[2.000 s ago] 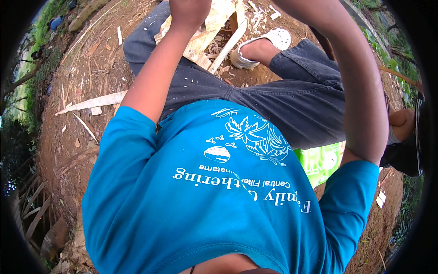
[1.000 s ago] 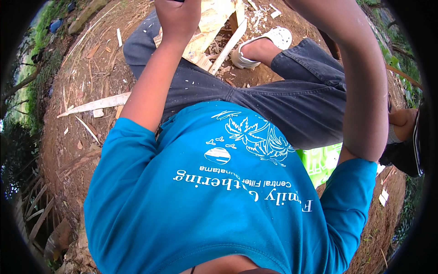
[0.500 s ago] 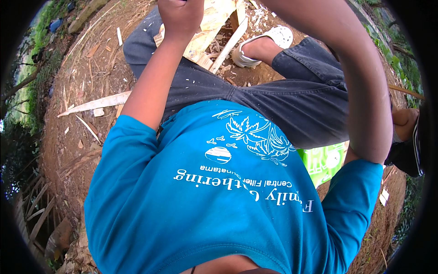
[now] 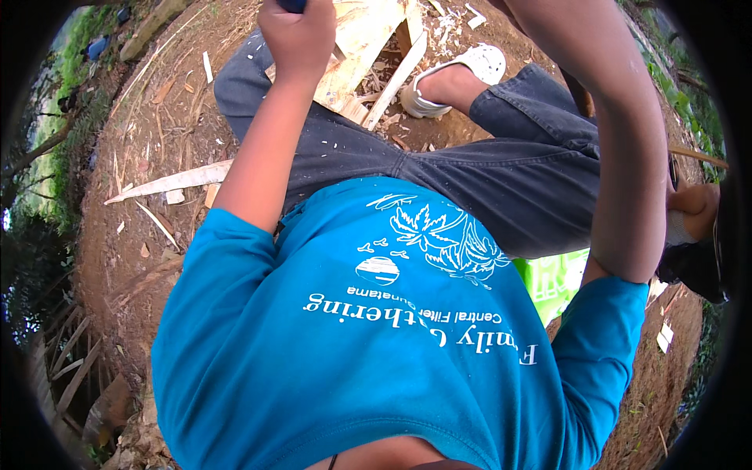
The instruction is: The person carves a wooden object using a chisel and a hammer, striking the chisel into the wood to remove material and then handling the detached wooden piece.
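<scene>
At the top edge, my left hand (image 4: pixel 298 39) is closed round a dark blue object (image 4: pixel 292 5). Only a small end of it shows, and the rest is cut off by the frame. My right forearm (image 4: pixel 627 141) reaches up past the top edge, so the right hand is out of sight. Just right of my left hand stands a pale, roughly cut piece of wood (image 4: pixel 364 35). A pale wooden strip (image 4: pixel 398 82) leans at a slant beside it.
My bent legs in dark trousers (image 4: pixel 501 184) surround the wood. A white clog (image 4: pixel 482 66) is on one foot. Chips and a long pale splinter (image 4: pixel 168 184) lie on brown soil. A green printed bag (image 4: pixel 552 283) sits beside my right elbow; another person's foot (image 4: pixel 693 215) shows at far right.
My left hand has shifted slightly left and down, showing more of the dark blue object. My right forearm has swung to the right at the top edge.
</scene>
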